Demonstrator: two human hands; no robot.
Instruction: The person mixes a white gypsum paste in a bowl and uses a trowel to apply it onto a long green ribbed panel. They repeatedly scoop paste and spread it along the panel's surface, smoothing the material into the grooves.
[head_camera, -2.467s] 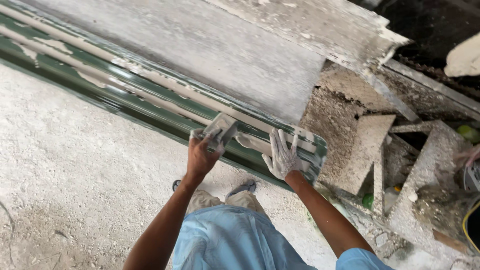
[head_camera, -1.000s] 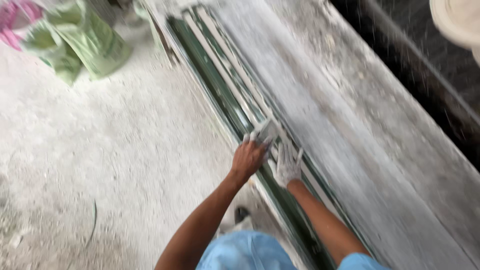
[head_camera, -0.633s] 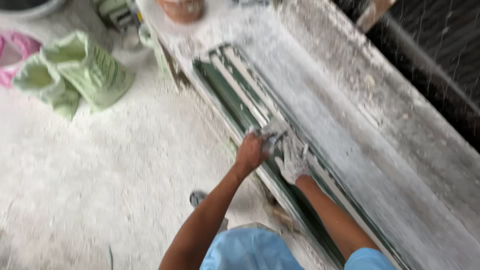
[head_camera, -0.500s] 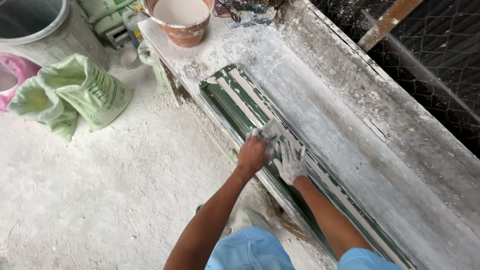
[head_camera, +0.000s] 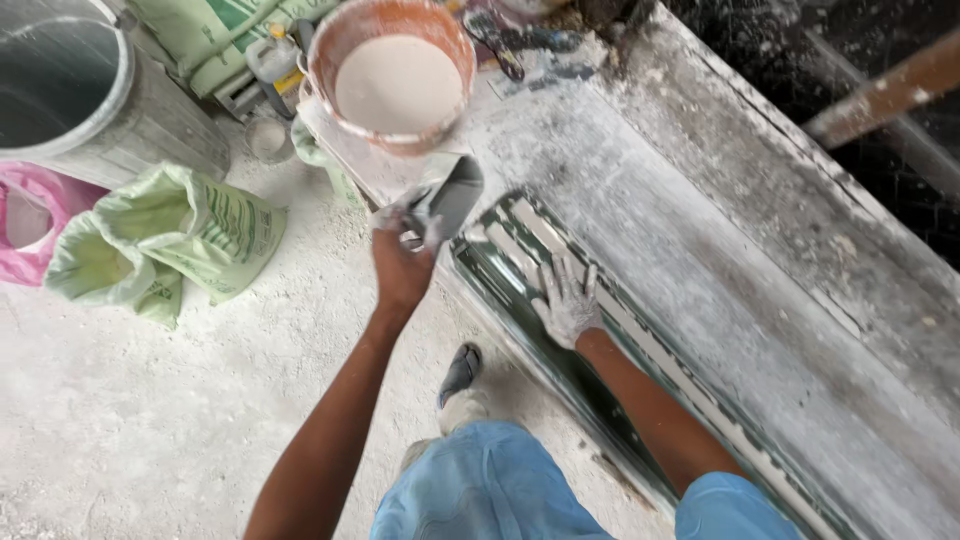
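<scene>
My left hand (head_camera: 402, 268) grips a scraper (head_camera: 450, 195) just below the orange bucket (head_camera: 392, 75) of white paste. My right hand (head_camera: 566, 302) lies flat, fingers spread, on the green moulding (head_camera: 520, 275).

Both hands were pressed together on the green mould (head_camera: 520, 275) a moment ago; now the left hand (head_camera: 402, 262) has lifted off it, holding a trowel (head_camera: 452, 195) near the orange bucket (head_camera: 392, 72) of white plaster. The right hand (head_camera: 567, 300) alone lies flat on the mould, and the view has swung toward the table's end
</scene>
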